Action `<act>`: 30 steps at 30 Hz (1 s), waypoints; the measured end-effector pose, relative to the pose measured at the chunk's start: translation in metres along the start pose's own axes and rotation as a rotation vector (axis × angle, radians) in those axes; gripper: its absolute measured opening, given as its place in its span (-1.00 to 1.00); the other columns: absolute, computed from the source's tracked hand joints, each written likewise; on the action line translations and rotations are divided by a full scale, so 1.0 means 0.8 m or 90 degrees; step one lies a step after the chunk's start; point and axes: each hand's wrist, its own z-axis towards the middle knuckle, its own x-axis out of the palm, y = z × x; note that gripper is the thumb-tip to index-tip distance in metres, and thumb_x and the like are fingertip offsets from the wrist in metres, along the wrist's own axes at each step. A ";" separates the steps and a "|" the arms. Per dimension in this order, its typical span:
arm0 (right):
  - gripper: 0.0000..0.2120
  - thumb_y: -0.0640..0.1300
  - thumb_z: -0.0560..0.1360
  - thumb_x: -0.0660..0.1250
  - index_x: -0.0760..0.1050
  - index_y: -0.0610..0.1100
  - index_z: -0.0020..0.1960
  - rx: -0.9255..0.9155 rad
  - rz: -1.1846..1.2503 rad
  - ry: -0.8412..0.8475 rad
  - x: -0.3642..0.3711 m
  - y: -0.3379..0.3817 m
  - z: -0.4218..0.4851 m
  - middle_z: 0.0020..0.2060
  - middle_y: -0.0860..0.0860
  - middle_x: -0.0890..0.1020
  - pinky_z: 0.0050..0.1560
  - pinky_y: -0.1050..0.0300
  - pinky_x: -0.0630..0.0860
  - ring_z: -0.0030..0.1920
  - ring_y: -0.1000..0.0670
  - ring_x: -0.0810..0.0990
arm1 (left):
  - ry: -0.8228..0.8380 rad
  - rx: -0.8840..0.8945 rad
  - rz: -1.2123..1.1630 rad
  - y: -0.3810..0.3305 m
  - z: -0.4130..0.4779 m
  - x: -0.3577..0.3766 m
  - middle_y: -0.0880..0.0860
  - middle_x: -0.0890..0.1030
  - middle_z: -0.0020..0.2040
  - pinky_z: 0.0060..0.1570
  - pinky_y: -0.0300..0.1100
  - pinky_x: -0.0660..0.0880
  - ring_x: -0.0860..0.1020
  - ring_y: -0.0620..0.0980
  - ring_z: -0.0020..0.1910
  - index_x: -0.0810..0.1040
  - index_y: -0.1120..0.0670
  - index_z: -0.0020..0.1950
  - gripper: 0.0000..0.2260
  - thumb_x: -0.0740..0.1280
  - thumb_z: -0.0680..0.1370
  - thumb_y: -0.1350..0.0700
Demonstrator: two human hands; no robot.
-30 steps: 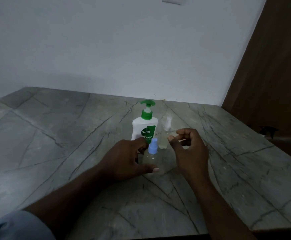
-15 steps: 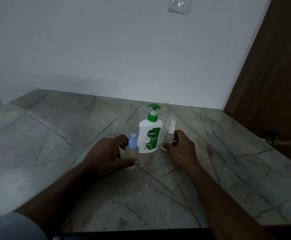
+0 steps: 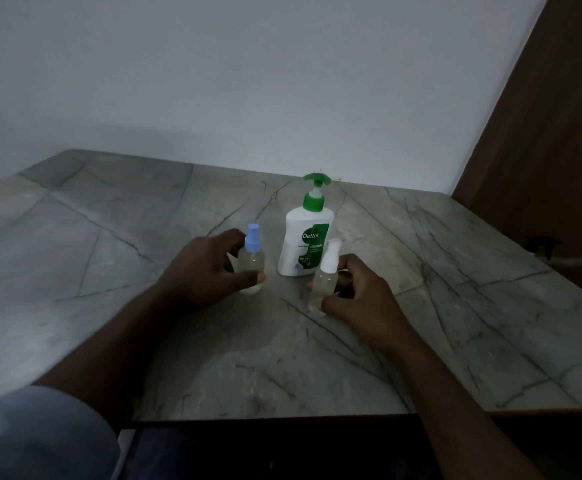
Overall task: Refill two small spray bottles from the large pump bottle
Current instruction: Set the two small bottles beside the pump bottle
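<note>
A dim room: a grey veined stone bench (image 3: pixel 109 237) meets a plain pale wall (image 3: pixel 248 81), with a brown wooden panel (image 3: pixel 542 150) beyond the right hand. The left hand (image 3: pixel 206 271) curls around a blue-capped spray bottle (image 3: pixel 252 261); the right hand (image 3: pixel 359 296) grips a white-capped spray bottle (image 3: pixel 325 275). Between and just behind both hands stands the large pump bottle (image 3: pixel 305 237), upright.

Left hand (image 3: pixel 206 268) grips blue-capped spray bottle (image 3: pixel 252 261); right hand (image 3: pixel 359 299) grips white-capped spray bottle (image 3: pixel 326 275); pump bottle (image 3: pixel 305 237) stands between, on worktop (image 3: pixel 109 237).
</note>
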 end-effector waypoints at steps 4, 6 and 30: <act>-0.60 -0.12 0.34 0.60 0.54 0.06 0.10 -0.038 -0.022 0.013 0.018 0.014 -0.005 -0.08 0.15 0.72 -0.12 0.23 0.61 -0.13 0.17 0.68 | 0.000 -0.009 0.007 0.002 0.001 0.002 -0.26 0.60 -0.10 -0.21 -0.20 0.47 0.59 -0.30 -0.22 0.56 -0.12 0.15 -0.56 0.46 0.37 -0.29; -0.59 -0.06 0.34 0.64 0.55 0.06 0.11 -0.044 -0.025 0.014 0.027 0.021 -0.005 -0.11 0.17 0.70 -0.22 0.41 0.50 -0.16 0.23 0.65 | -0.002 -0.010 0.011 0.004 0.002 0.000 -0.23 0.61 -0.08 -0.18 -0.18 0.50 0.60 -0.26 -0.21 0.57 -0.09 0.17 -0.53 0.43 0.36 -0.30; -0.57 0.03 0.44 0.55 0.48 -0.03 0.22 -0.050 -0.194 -0.097 0.164 0.097 0.073 0.07 -0.06 0.70 0.03 -0.11 0.64 0.04 -0.11 0.69 | -0.121 -0.185 0.022 0.035 -0.001 -0.036 -0.03 0.68 -0.09 -0.17 -0.09 0.55 0.62 -0.03 -0.17 0.59 -0.04 0.11 -0.66 0.52 0.39 -0.07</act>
